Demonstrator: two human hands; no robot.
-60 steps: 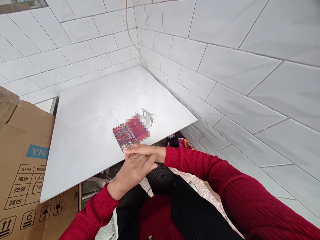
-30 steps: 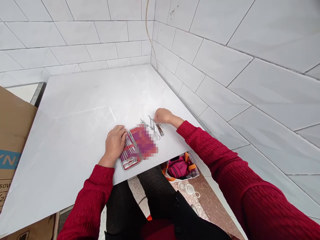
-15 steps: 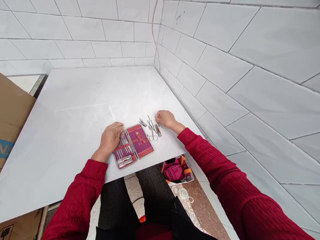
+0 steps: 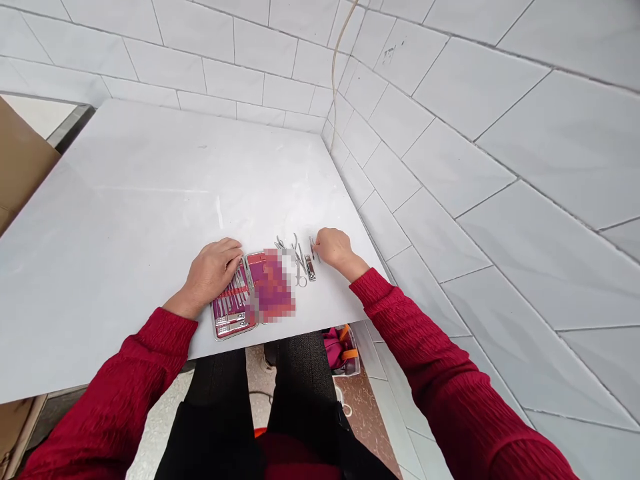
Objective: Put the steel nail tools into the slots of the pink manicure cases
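Note:
A manicure case [image 4: 235, 332] lies unfolded near the table's front edge, its left half lined in purple with slim metal tools and nail clippers [image 4: 231, 323] strapped in. Blurring covers much of its right half. My left hand [image 4: 213, 270] is closed over the case's upper left edge, thumb along the inside. To the right of the case lie loose scissors [image 4: 300, 277], a nail clipper [image 4: 311, 268] and other small metal tools. My right hand [image 4: 334, 247] is curled down at the table beside them, fingertips pinched at thin metal pieces; what they grip is hidden.
The white table [image 4: 150, 160] meets a tiled wall [image 4: 450, 167] on the right and behind. A cardboard box [image 4: 23, 160] stands at the left. Below the front edge sits a bin [image 4: 357, 363] with pink and orange fabric.
The head view has shifted and tilted. My right hand has turned more knuckles-up, staying by the small tools. My left hand stays on the case.

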